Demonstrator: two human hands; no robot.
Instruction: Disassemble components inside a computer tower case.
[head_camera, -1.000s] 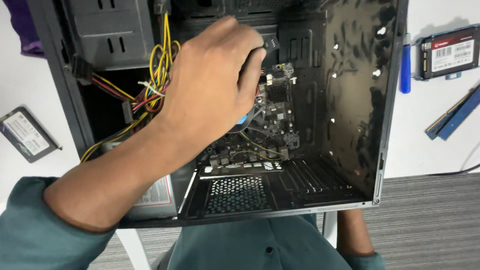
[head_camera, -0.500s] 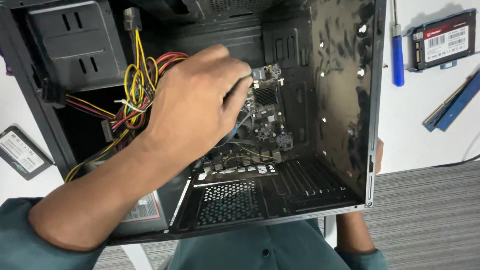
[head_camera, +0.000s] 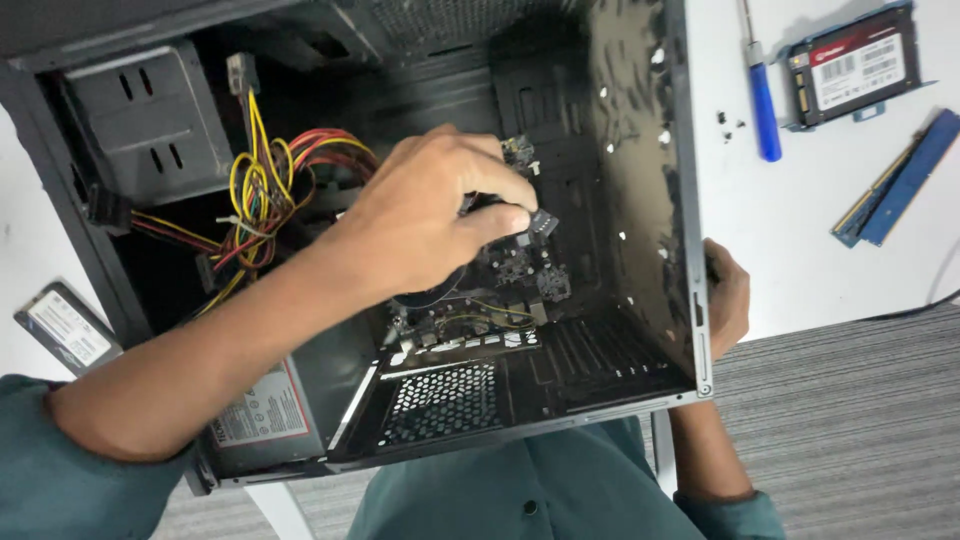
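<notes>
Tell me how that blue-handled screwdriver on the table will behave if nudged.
The screwdriver looks rigid, not floppy. Its rounded handle lies flat on the smooth white table, so it would probably roll sideways. It seems slim, likely light.

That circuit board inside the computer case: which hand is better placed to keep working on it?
Left. The left hand is already inside the case, fingers on the circuit board; the right hand is outside, gripping the case's edge.

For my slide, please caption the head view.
Left hand reaches onto the motherboard inside an open computer case; right hand steadies it.
</notes>
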